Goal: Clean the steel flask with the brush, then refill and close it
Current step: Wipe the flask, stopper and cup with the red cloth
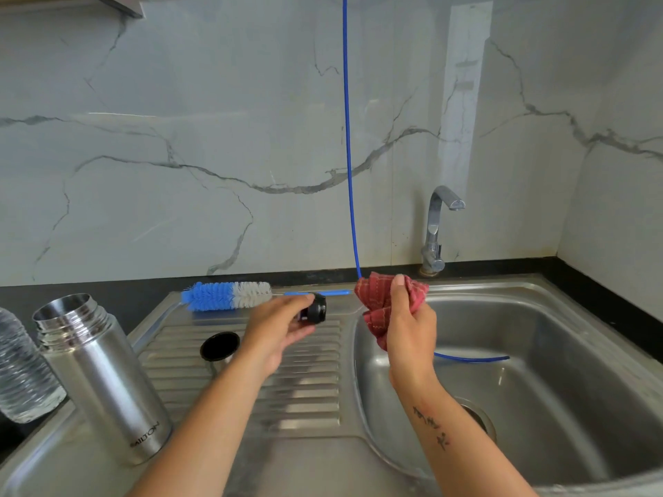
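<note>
1. Steel flask (104, 382) stands upright and open-mouthed at the left end of the drainboard (308, 389), no cap on. A clear ribbed plastic bottle (21, 371) sits just beside it on the left.
2. Black stopper (315, 309) is off the flask, pinched between thumb & fingers of the left hand (276, 331), held above the drainboard near the sink (538, 371) edge.
3. Right hand (409, 328) is curled round a bunched red cloth (384, 299), held just beside the stopper; can't tell if cloth touches it.
4. Step in hand, as I judge it: wiping/drying the stopper w/ the cloth before the flask gets closed.
5. To do it well: keep the stopper steady in the left fingers, rotate it, and work a cloth fold round the threads & seal groove, since water likely hides there. Hold it over the drainboard, not the basin, so a slip doesn't send it to the drain.
6. Outward: a round steel cup-lid (219, 347) w/ dark inside rests on the drainboard between flask and left hand.
7. Bottle brush (229, 295), blue & white bristles, lies along the back edge of the drainboard, untouched.
8. Tap (436, 231) stands behind the basin; no water seen running. A thin blue tube (347, 138) hangs down the wall into the sink.
</note>
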A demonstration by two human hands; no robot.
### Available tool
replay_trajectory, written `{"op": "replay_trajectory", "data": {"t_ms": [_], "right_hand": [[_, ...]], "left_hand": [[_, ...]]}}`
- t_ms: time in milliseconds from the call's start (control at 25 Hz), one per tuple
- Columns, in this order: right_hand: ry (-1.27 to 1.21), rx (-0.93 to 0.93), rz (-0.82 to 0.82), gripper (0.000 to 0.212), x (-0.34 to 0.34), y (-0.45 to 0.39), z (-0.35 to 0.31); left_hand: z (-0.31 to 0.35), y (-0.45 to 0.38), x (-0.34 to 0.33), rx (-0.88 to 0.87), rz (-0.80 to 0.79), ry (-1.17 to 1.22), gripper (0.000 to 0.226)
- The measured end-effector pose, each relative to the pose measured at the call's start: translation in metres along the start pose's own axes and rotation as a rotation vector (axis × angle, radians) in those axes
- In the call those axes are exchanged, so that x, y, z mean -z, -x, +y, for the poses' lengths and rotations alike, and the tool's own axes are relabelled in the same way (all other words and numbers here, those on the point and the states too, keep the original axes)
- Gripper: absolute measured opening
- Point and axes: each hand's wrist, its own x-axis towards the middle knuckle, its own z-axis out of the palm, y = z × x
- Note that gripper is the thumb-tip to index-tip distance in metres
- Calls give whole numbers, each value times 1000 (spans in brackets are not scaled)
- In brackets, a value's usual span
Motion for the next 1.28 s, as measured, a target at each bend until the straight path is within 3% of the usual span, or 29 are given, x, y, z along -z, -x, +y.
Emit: {"op": "replay_trajectory", "data": {"t_ms": [160, 320, 480, 640, 960, 1120, 1280], "right_hand": [[178, 367, -138, 29, -6, 11, 15], [357, 593, -383, 38, -16, 13, 37], [280, 364, -266, 26, -15, 10, 26], [268, 83, -238, 40, -7, 5, 15], [26, -301, -184, 32, -4, -3, 13], [-11, -269, -121, 32, -9, 1, 18], [267, 45, -155, 40, -17, 18, 20]], "left_hand": [[-9, 30, -28, 116, -83, 222, 21], [-2, 41, -33, 5, -124, 235, 22], [-18, 51, -39, -244, -164, 82, 24], [-30, 51, -38, -535, -71, -282, 44], [-36, 38, -28, -908, -137, -456, 54], [-37, 30, -26, -843, 11, -409, 52], [-35, 24, -21, -657, 214, -363, 47]]}}
